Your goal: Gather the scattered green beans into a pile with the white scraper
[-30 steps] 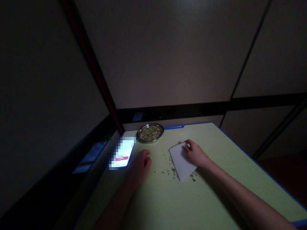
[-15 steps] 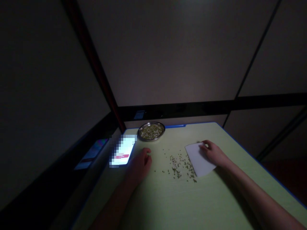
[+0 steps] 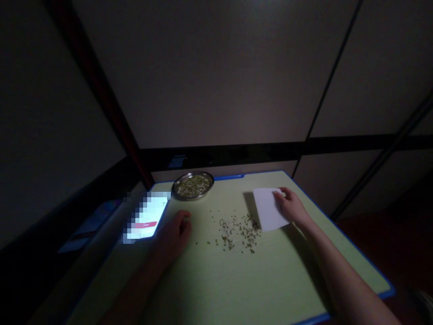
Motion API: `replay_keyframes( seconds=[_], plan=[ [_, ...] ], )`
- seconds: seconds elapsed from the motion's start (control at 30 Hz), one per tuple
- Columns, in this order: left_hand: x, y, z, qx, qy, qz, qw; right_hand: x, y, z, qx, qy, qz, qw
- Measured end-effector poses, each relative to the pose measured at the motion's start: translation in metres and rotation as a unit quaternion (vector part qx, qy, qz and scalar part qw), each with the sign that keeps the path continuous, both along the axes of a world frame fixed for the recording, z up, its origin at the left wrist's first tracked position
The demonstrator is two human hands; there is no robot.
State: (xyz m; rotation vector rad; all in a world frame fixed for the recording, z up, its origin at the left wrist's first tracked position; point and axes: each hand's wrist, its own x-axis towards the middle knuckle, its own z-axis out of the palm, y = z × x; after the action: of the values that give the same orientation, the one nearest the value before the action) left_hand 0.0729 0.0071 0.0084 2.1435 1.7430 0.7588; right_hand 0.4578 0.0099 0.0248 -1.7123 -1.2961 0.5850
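My right hand (image 3: 291, 206) grips a white card (image 3: 268, 209) by its right edge and holds it tilted, its lower edge on the green table (image 3: 216, 280). Several small green beans (image 3: 237, 230) lie scattered on the table just left of the card. My left hand (image 3: 176, 232) rests on the table with its fingers curled in, and nothing shows in them. It lies beside a lit phone (image 3: 147, 216).
A round metal plate (image 3: 192, 185) filled with green beans stands at the table's far edge. The table has a blue rim and sits in a corner of dim walls with dark rails. A book or leaflet (image 3: 89, 225) lies in the dark at the left.
My right hand has drawn the white card to the right and away from me, off the beans it covered. The left hand has kept its place by the phone.
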Motion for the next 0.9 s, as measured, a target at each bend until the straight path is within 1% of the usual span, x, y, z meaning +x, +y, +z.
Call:
replay_keyframes(
  seconds=[0.13,0.23,0.3,0.43,0.53,0.63,0.73,0.9],
  plan=[
    [-0.001,0.000,-0.002,0.009,0.006,0.002,1.000,0.011,0.002,-0.002,-0.005,-0.062,-0.030,0.998],
    [0.000,0.000,0.000,0.008,0.002,0.003,1.000,0.009,0.002,-0.003,-0.019,-0.099,-0.034,0.994],
    [0.001,0.000,0.001,0.003,-0.004,0.001,1.000,0.001,0.003,-0.003,-0.034,-0.121,-0.022,0.992],
    [0.002,0.001,0.003,-0.005,0.000,0.005,1.000,-0.028,0.004,0.000,-0.065,-0.174,0.015,0.982],
    [0.002,0.001,0.003,-0.005,-0.001,0.005,1.000,-0.046,0.004,0.004,-0.086,-0.228,0.034,0.969],
    [0.002,0.000,0.004,-0.008,-0.003,0.006,1.000,-0.053,-0.001,0.005,-0.118,-0.283,0.037,0.951],
    [0.003,0.000,0.004,-0.013,-0.003,0.008,1.000,-0.051,-0.007,0.005,-0.142,-0.329,0.033,0.933],
    [0.004,-0.001,0.005,-0.011,0.009,0.006,1.000,-0.039,-0.012,0.004,-0.157,-0.379,0.026,0.911]
  ],
)
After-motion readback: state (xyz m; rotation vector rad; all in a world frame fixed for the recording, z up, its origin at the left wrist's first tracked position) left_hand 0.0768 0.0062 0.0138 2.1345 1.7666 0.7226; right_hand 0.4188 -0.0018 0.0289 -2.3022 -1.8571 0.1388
